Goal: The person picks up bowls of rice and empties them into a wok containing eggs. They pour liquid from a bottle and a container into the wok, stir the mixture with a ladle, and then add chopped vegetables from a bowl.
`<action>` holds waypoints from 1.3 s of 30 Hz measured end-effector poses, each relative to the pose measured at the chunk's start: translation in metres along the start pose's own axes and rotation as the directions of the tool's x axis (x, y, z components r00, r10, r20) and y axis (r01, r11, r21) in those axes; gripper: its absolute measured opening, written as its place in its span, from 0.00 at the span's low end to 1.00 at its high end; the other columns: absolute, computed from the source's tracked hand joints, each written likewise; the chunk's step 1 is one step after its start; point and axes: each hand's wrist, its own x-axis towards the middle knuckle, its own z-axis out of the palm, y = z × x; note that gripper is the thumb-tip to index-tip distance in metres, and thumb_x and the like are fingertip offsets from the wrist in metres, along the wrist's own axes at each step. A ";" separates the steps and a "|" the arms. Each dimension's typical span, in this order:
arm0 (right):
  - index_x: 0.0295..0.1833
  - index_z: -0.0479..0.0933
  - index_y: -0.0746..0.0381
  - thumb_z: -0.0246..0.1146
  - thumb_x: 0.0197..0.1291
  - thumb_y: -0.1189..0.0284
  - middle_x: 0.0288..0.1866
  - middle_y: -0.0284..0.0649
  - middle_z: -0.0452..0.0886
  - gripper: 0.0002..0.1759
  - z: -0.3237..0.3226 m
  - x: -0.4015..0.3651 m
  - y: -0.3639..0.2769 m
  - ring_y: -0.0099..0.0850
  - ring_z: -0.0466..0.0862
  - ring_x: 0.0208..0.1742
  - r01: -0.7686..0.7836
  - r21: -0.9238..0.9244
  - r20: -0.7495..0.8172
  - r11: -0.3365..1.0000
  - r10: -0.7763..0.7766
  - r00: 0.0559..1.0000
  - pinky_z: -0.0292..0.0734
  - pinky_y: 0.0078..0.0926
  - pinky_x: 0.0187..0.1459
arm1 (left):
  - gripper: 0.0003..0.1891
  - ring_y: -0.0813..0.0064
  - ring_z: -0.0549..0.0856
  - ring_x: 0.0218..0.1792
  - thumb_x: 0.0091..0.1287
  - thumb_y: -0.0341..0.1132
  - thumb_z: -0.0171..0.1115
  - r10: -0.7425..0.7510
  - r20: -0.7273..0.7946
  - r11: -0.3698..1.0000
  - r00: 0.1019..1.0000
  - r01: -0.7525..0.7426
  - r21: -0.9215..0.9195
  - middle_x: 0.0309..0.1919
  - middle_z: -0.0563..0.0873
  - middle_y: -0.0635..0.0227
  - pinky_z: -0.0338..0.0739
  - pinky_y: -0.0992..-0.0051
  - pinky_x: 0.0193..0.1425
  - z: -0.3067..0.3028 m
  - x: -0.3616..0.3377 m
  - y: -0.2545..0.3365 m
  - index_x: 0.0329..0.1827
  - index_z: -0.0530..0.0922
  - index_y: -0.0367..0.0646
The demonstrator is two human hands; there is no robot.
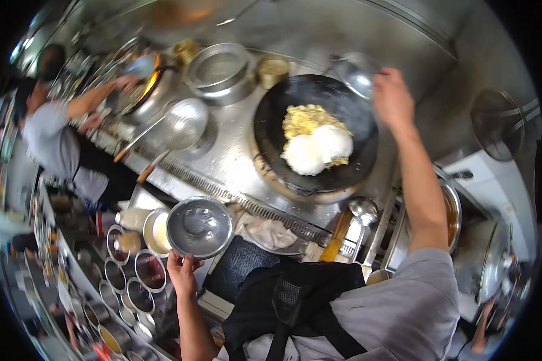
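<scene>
My left hand [183, 271] is closed on the near rim of a round metal bowl [200, 227], which is tilted so that its wet, shiny inside shows. A black wok [349, 108] sits on the stove ahead. In it lie chopped yellow egg [307, 119] and two rounded mounds of white rice [309, 155], partly on top of the egg. At the wok's far right edge, my right hand [394, 99] has its fingers bent round the side of a shiny, rounded metal vessel [355, 75]. Blur hides the vessel's exact kind and my thumb.
A perforated strainer [186, 123] and a large metal pot [220, 72] are left of the wok. A ladle [363, 210] rests near its front right. Several ingredient containers [150, 271] stand at lower left. Another person [60, 138] works beside a flaming burner [147, 87].
</scene>
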 end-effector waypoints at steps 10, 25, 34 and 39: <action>0.38 0.78 0.61 0.64 0.60 0.73 0.30 0.30 0.78 0.04 0.021 -0.168 -0.225 0.20 0.78 0.30 -0.699 0.702 0.660 0.135 -0.491 0.568 0.78 0.19 0.30 | 0.06 0.76 0.83 0.29 0.70 0.30 0.57 -0.048 -0.124 0.958 0.991 0.011 -0.286 0.38 0.81 0.67 0.84 0.75 0.33 -0.135 -0.065 -0.049 0.47 0.72 0.43; 0.49 0.76 0.62 0.56 0.69 0.64 0.34 0.38 0.81 0.13 -0.017 -0.374 -0.466 0.25 0.81 0.25 -0.456 0.724 0.601 0.518 -0.798 0.047 0.76 0.21 0.24 | 0.02 0.76 0.84 0.25 0.69 0.29 0.56 -0.241 -0.663 0.825 0.709 -0.209 -0.524 0.28 0.82 0.65 0.82 0.78 0.27 -0.393 -0.368 -0.177 0.40 0.72 0.42; 0.55 0.74 0.65 0.55 0.67 0.73 0.38 0.42 0.83 0.13 -0.015 -0.444 -0.494 0.30 0.85 0.31 0.002 0.697 0.676 0.717 -0.657 -0.332 0.79 0.25 0.28 | 0.08 0.69 0.86 0.31 0.67 0.24 0.52 -0.284 -0.959 0.779 0.015 -0.579 -0.240 0.36 0.83 0.60 0.81 0.78 0.26 -0.574 -0.533 -0.219 0.47 0.68 0.42; 0.56 0.73 0.66 0.54 0.66 0.74 0.37 0.41 0.82 0.14 -0.029 -0.433 -0.511 0.29 0.84 0.31 0.031 0.717 0.674 0.696 -0.682 -0.282 0.78 0.24 0.27 | 0.10 0.67 0.86 0.29 0.64 0.21 0.52 -0.382 -0.918 0.734 -0.105 -0.638 -0.232 0.37 0.81 0.52 0.83 0.74 0.25 -0.651 -0.523 -0.245 0.47 0.68 0.36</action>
